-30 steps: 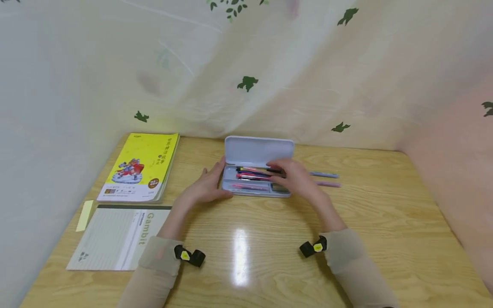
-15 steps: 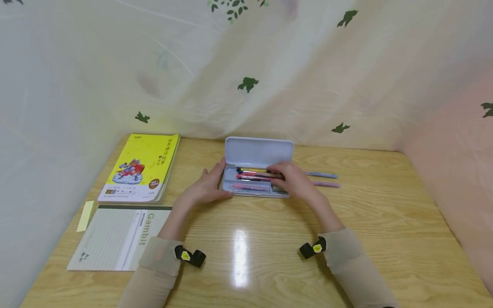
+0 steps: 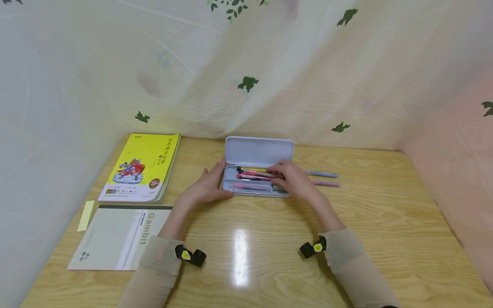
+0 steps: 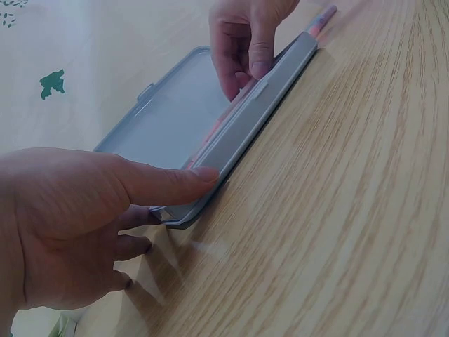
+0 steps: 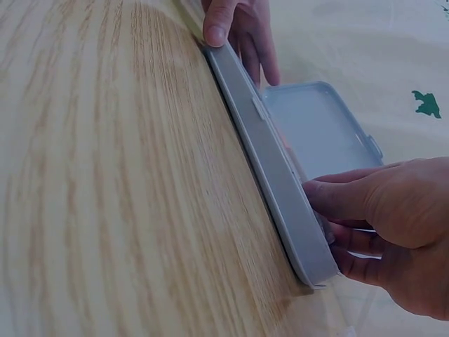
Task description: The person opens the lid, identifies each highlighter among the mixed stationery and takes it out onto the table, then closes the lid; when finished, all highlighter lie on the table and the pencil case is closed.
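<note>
A pale blue-grey pencil case [image 3: 259, 152] stands with its lid up. Several pens [image 3: 252, 175] lie in its main section, and a pink pen [image 3: 250, 187] in the front compartment. My left hand [image 3: 206, 186] holds the case's left end, its thumb [image 4: 179, 184] against the front wall and its fingers around the end. My right hand [image 3: 298, 179] reaches into the right half and pinches pens between thumb and fingers. It hides their right ends. In the right wrist view the right fingers [image 5: 361, 242] dip behind the case's front wall.
A blue pen [image 3: 323, 174] and a pink-purple pen [image 3: 327, 184] extend right of the case. At left lie a yellow book [image 3: 142, 162], a Gambit notebook [image 3: 115, 239] and a pale yellow strip [image 3: 85, 216]. A patterned curtain [image 3: 208, 85] hangs behind the wooden table [image 3: 269, 265].
My right hand has drawn its fingers in on the pens and shifted slightly left and down. The pens under it have moved slightly. My left hand has stayed at the case's left end.
</note>
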Motion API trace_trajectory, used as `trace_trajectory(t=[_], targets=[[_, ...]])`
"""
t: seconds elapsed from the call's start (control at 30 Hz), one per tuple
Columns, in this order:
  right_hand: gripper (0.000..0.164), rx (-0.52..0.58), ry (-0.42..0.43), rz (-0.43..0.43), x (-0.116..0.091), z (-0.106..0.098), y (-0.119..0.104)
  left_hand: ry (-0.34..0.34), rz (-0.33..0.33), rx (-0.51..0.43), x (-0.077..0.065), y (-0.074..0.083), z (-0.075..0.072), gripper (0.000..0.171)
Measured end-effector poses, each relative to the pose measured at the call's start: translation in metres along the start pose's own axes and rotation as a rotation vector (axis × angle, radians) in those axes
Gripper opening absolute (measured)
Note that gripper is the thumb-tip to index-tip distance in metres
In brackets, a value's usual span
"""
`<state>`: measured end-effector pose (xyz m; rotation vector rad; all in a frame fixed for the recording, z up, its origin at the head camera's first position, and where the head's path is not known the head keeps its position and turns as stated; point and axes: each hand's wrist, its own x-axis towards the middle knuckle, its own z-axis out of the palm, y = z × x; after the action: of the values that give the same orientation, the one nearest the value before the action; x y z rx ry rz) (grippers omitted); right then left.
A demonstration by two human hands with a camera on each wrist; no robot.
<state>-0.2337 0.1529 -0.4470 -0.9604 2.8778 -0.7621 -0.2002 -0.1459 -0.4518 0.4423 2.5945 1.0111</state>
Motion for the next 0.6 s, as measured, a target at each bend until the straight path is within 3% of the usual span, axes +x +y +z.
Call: trace_trajectory(t=[0.6], targets=[[0.026, 0.020, 0.033, -0.038, 0.0000, 0.0014, 0.0024, -0.003, -0.012, 0.016, 0.0007, -0.0004, 0.0001, 0.114]])
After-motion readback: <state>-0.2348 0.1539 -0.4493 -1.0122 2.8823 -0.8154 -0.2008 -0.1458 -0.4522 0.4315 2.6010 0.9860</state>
